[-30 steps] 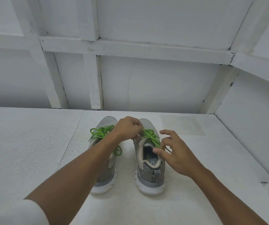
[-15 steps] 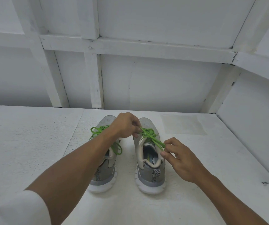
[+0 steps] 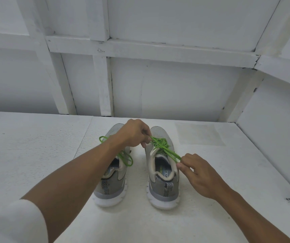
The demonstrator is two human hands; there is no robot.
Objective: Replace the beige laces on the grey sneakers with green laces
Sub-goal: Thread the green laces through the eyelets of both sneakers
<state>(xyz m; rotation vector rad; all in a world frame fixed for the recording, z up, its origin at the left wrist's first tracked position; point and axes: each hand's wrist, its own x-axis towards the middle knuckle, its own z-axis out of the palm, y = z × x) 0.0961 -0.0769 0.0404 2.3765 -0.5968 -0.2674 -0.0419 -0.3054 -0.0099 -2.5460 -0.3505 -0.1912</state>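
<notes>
Evidently tying off the centre-right sneaker: left hand and right hand each pinch the green lace between curled fingers; next, probably, pull both strands apart evenly.

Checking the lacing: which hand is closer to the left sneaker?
Left. The left hand is by the toe of the left sneaker, pinching the lace of the right sneaker; the right hand pinches it beyond that sneaker.

Left hand forward, in a pinch on the green lace; right hand nearer, likewise
</notes>
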